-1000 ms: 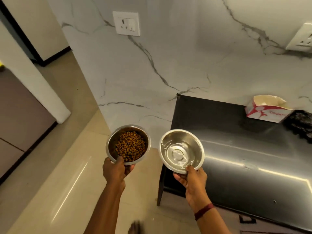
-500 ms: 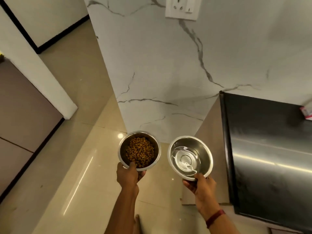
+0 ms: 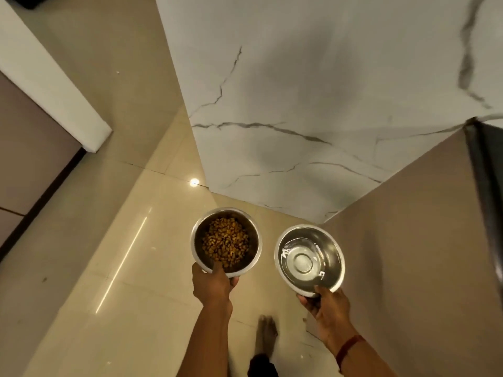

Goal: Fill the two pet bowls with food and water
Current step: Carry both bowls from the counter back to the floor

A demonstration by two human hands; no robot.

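The left hand (image 3: 211, 285) grips the near rim of the food bowl (image 3: 253, 251), thumb hooked over the edge. The right hand (image 3: 328, 304) pinches the near rim of the water bowl (image 3: 333, 248) the same way. The bowls hang level, side by side but apart, beyond the hands and toward the wall (image 3: 299, 104). Both look filled, so setting down is likely next. The floor (image 3: 136, 268) at the wall's foot lies straight below — the food bowl sits slightly nearer the wall, and the water bowl must stay flat going down.
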